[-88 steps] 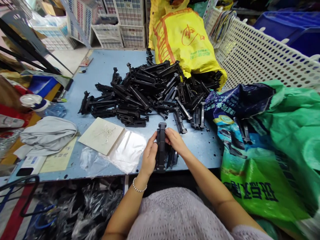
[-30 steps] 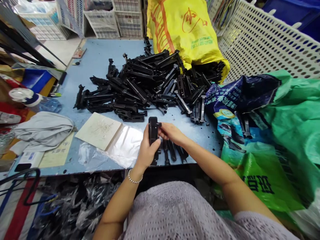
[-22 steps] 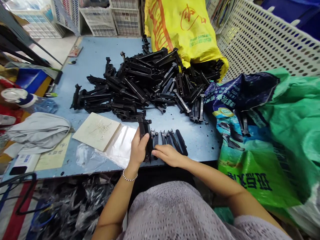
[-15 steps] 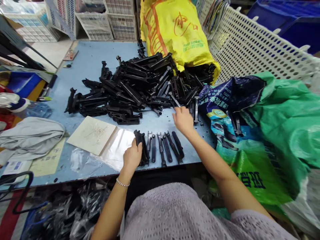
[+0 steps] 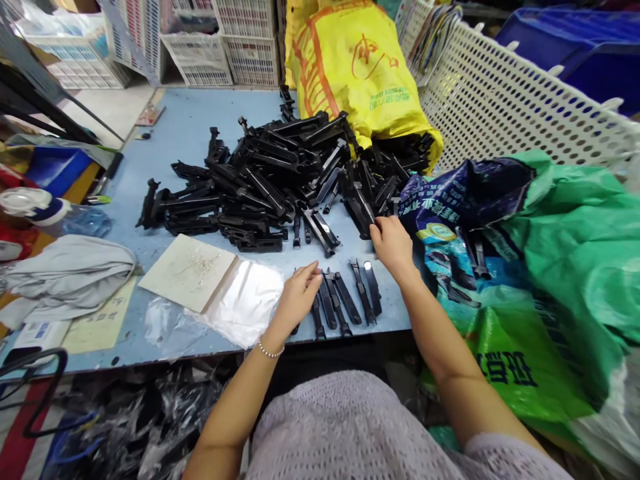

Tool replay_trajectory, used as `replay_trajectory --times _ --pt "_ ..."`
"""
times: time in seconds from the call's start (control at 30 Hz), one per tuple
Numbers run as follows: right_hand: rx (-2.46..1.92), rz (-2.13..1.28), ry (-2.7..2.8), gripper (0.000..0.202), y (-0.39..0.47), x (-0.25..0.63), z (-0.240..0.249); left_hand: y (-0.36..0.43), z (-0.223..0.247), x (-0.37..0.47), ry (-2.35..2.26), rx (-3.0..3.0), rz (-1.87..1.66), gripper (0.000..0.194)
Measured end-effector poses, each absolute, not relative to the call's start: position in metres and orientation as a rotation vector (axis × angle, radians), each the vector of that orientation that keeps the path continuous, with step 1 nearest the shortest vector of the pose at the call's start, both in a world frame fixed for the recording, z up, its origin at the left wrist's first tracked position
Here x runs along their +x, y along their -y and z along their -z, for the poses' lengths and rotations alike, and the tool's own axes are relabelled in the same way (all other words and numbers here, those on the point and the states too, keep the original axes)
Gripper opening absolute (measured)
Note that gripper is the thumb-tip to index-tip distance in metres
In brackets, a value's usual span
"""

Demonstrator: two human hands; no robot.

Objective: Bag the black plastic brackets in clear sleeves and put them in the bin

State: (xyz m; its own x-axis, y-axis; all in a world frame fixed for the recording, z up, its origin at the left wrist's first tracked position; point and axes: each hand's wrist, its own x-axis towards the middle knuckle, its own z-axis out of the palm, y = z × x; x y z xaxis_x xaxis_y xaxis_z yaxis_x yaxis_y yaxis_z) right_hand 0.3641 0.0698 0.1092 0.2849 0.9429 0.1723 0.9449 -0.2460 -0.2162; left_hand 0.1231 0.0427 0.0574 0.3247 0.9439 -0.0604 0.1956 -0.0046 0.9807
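Note:
My left hand [image 5: 300,297] hovers over the left end of a short row of slim black parts [image 5: 345,300] near the table's front edge. Its fingers are stretched out towards the right, and it hides whatever lies under the palm. At the right front of a large heap of black parts [image 5: 260,167], my right hand [image 5: 393,245] has its fingers closed on the near end of a long black part [image 5: 361,212]. A few more black parts [image 5: 320,230] lie between the heap and the row.
A yellow bag [image 5: 365,73] opens onto the heap. Green and blue bags [image 5: 540,267] lie at the right, before a white perforated crate [image 5: 520,100]. To the left are a pale square board [image 5: 187,272], clear plastic bags [image 5: 247,300] and a grey cloth [image 5: 75,267].
My left hand has left the upright black parts it gripped and moved right. My right hand has shifted right and now grips a long black part. Several black parts now lie before the heap.

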Motion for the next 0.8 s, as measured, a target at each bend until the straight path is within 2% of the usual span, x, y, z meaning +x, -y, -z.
replay_trajectory --times 0.1,0.13,0.23,0.3,0.4,0.47,0.6,0.8 --pt "-1.997 0.041 1.865 0.035 -0.047 0.341 -0.124 -0.054 -0.067 0.149 -0.865 1.132 -0.95 0.072" --pt "-1.878 0.026 1.943 0.035 -0.037 0.331 -0.127 -0.055 -0.073 0.154 -0.821 1.048 -1.0 0.075" --pt "-1.461 -0.262 2.137 0.028 -0.011 0.304 -0.124 -0.052 -0.089 0.153 -0.819 0.996 -1.077 0.057" --pt "-1.282 -0.511 2.07 0.025 -0.003 0.295 -0.116 -0.045 -0.097 0.143 -0.831 1.069 -1.067 0.045" --pt "-1.221 -0.838 1.788 0.024 -0.009 0.291 -0.105 -0.037 -0.098 0.126 -0.815 1.049 -1.077 0.04" --pt "-1.226 -0.954 1.591 0.026 -0.02 0.29 -0.102 -0.035 -0.094 0.119 -0.795 0.885 -1.057 0.043" --pt "-1.129 -0.987 1.616 0.036 -0.04 0.284 -0.106 -0.035 -0.087 0.114 -0.826 0.606 -0.923 0.053" --pt "-1.206 -0.828 1.793 0.023 -0.049 0.271 -0.113 -0.022 -0.093 0.111 -0.832 0.644 -0.937 0.063"
